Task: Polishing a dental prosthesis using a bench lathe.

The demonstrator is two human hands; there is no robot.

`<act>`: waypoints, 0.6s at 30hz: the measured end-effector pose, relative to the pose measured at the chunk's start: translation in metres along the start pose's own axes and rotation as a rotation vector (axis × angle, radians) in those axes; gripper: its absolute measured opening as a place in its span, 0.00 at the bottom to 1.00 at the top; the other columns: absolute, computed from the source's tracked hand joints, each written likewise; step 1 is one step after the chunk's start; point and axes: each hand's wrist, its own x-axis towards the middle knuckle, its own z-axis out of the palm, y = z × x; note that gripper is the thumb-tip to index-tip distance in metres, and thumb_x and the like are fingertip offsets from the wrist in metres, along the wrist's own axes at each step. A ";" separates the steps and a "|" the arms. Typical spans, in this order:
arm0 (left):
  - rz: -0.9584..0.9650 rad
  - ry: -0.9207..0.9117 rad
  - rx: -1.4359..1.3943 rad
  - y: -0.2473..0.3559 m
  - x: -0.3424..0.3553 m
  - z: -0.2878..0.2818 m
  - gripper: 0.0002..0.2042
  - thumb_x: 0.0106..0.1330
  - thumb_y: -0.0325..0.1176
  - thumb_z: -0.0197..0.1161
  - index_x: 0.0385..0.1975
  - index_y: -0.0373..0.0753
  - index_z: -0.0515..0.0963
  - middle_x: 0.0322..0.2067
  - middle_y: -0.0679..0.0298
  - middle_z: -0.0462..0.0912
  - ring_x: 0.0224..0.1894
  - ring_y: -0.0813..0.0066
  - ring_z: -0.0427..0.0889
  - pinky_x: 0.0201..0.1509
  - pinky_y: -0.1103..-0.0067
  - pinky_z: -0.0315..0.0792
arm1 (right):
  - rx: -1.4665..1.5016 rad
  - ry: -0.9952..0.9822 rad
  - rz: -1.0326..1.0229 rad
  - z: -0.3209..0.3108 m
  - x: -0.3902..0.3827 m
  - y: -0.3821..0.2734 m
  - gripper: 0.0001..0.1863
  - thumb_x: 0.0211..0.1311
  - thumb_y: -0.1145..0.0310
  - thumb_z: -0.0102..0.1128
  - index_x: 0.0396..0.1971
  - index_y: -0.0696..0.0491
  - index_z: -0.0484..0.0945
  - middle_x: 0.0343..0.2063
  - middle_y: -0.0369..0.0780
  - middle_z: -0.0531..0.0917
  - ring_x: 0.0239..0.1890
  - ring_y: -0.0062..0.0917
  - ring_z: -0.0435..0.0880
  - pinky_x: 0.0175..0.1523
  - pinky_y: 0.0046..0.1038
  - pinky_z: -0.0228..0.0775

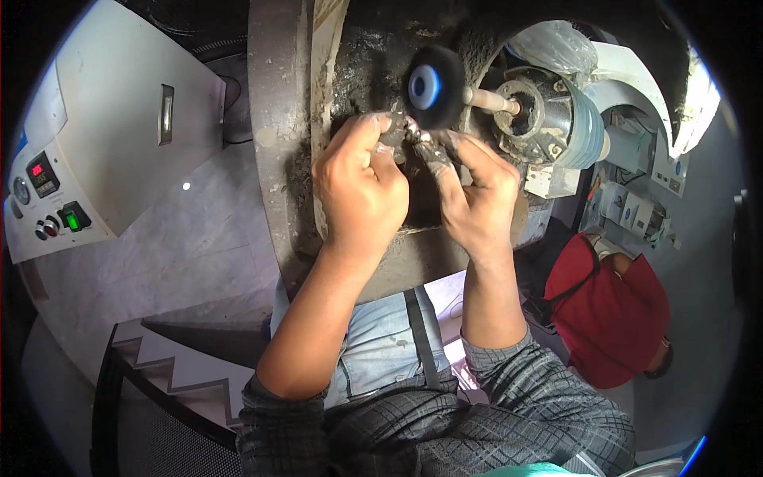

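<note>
your left hand (362, 187) and right hand (475, 199) are both pinched shut on one small metal piece (415, 133), held against the near lower edge of the dark buffing wheel (435, 86). that wheel sits on a spindle (490, 99) running right to the motor (548, 111), above the grimy worktop (278, 119). keep your fingertips behind the contact point, press lightly, and let the wheel's edge do the work; a firm two-sided pinch should stop the piece from snatching. the grey control box (103, 159) stands well apart on the left, and a person in red (612, 310) sits to the right.
</note>
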 end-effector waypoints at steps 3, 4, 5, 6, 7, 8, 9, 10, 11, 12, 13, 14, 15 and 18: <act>0.059 -0.006 0.064 0.015 0.005 0.002 0.14 0.49 0.13 0.53 0.35 0.30 0.79 0.31 0.48 0.83 0.34 0.49 0.84 0.39 0.66 0.76 | 0.029 -0.011 0.088 -0.003 -0.004 -0.003 0.13 0.48 0.80 0.60 0.38 0.62 0.81 0.31 0.49 0.83 0.32 0.39 0.85 0.38 0.30 0.76; 0.062 -0.004 0.063 0.014 0.007 0.002 0.14 0.49 0.13 0.53 0.35 0.30 0.79 0.31 0.48 0.83 0.34 0.49 0.84 0.39 0.66 0.76 | 0.029 -0.010 0.083 -0.001 -0.004 0.000 0.13 0.48 0.80 0.60 0.38 0.62 0.81 0.31 0.49 0.83 0.32 0.39 0.85 0.38 0.30 0.76; 0.046 -0.002 0.147 0.010 0.010 0.002 0.13 0.49 0.13 0.53 0.34 0.30 0.79 0.31 0.48 0.83 0.33 0.49 0.84 0.39 0.66 0.76 | 0.018 -0.010 0.097 0.003 -0.005 0.006 0.13 0.49 0.80 0.61 0.37 0.62 0.81 0.30 0.49 0.82 0.31 0.38 0.85 0.38 0.30 0.75; 0.028 -0.001 0.232 0.008 0.011 0.002 0.13 0.49 0.13 0.53 0.34 0.30 0.79 0.30 0.49 0.83 0.33 0.49 0.84 0.39 0.65 0.76 | 0.007 -0.011 0.111 0.006 -0.004 0.010 0.12 0.49 0.79 0.61 0.36 0.63 0.81 0.29 0.48 0.82 0.30 0.36 0.85 0.37 0.29 0.75; 0.028 -0.003 0.231 0.009 0.011 0.002 0.13 0.49 0.13 0.53 0.34 0.30 0.79 0.30 0.49 0.83 0.33 0.49 0.84 0.39 0.65 0.76 | 0.006 -0.010 0.113 0.006 -0.003 0.011 0.12 0.49 0.79 0.61 0.36 0.63 0.81 0.29 0.48 0.82 0.30 0.36 0.85 0.37 0.29 0.75; 0.030 0.000 0.240 0.010 0.012 0.003 0.13 0.48 0.13 0.53 0.34 0.30 0.79 0.30 0.49 0.83 0.33 0.49 0.83 0.39 0.65 0.76 | 0.053 -0.026 0.239 0.007 -0.002 0.011 0.12 0.49 0.79 0.61 0.36 0.63 0.81 0.28 0.49 0.82 0.31 0.35 0.85 0.38 0.29 0.75; 0.032 0.003 0.249 0.011 0.011 0.004 0.13 0.48 0.13 0.53 0.34 0.30 0.79 0.31 0.49 0.82 0.33 0.48 0.83 0.39 0.65 0.76 | 0.100 -0.042 0.365 0.007 -0.001 0.011 0.12 0.49 0.79 0.62 0.36 0.63 0.81 0.28 0.49 0.82 0.31 0.34 0.85 0.38 0.29 0.75; 0.033 0.004 0.253 0.010 0.010 0.004 0.13 0.48 0.13 0.53 0.34 0.30 0.79 0.31 0.49 0.82 0.33 0.48 0.83 0.39 0.65 0.76 | 0.086 -0.038 0.367 0.006 0.000 0.008 0.12 0.49 0.79 0.61 0.36 0.63 0.81 0.27 0.49 0.82 0.31 0.32 0.85 0.39 0.29 0.74; 0.080 0.024 0.229 0.009 0.008 0.003 0.12 0.50 0.13 0.52 0.33 0.28 0.79 0.30 0.50 0.83 0.31 0.56 0.84 0.38 0.70 0.75 | 0.090 -0.039 0.367 0.005 -0.002 0.009 0.12 0.49 0.79 0.61 0.36 0.63 0.81 0.27 0.49 0.82 0.31 0.32 0.85 0.39 0.29 0.74; 0.127 0.043 0.204 0.008 0.006 0.003 0.12 0.53 0.12 0.50 0.33 0.26 0.79 0.29 0.51 0.83 0.30 0.63 0.84 0.36 0.75 0.75 | 0.076 -0.008 0.277 0.005 -0.004 0.010 0.12 0.49 0.79 0.61 0.37 0.63 0.82 0.28 0.49 0.83 0.32 0.32 0.86 0.40 0.29 0.75; 0.127 0.042 0.205 0.009 0.005 0.002 0.12 0.53 0.12 0.50 0.33 0.26 0.79 0.29 0.51 0.83 0.30 0.63 0.84 0.36 0.75 0.75 | 0.059 0.024 0.188 0.004 -0.006 0.010 0.13 0.49 0.79 0.62 0.38 0.63 0.82 0.29 0.50 0.84 0.33 0.33 0.87 0.41 0.30 0.75; 0.212 0.059 0.177 0.010 0.003 0.002 0.12 0.53 0.12 0.50 0.34 0.26 0.79 0.29 0.50 0.83 0.31 0.62 0.84 0.37 0.75 0.75 | 0.059 0.025 0.189 0.004 -0.007 0.011 0.13 0.49 0.79 0.62 0.38 0.63 0.82 0.29 0.50 0.84 0.33 0.33 0.87 0.41 0.30 0.75; 0.297 0.076 0.148 0.012 0.002 0.001 0.12 0.53 0.13 0.51 0.34 0.25 0.79 0.29 0.50 0.83 0.31 0.62 0.85 0.37 0.75 0.76 | 0.084 0.045 0.180 0.005 -0.008 0.011 0.13 0.49 0.79 0.62 0.38 0.63 0.82 0.30 0.50 0.84 0.34 0.35 0.87 0.42 0.30 0.76; 0.207 0.044 0.213 0.011 0.002 0.003 0.12 0.53 0.12 0.50 0.35 0.25 0.79 0.30 0.51 0.83 0.33 0.65 0.85 0.39 0.75 0.76 | 0.086 0.061 0.214 0.010 -0.011 0.018 0.14 0.49 0.79 0.63 0.39 0.63 0.82 0.33 0.50 0.85 0.37 0.39 0.87 0.44 0.30 0.76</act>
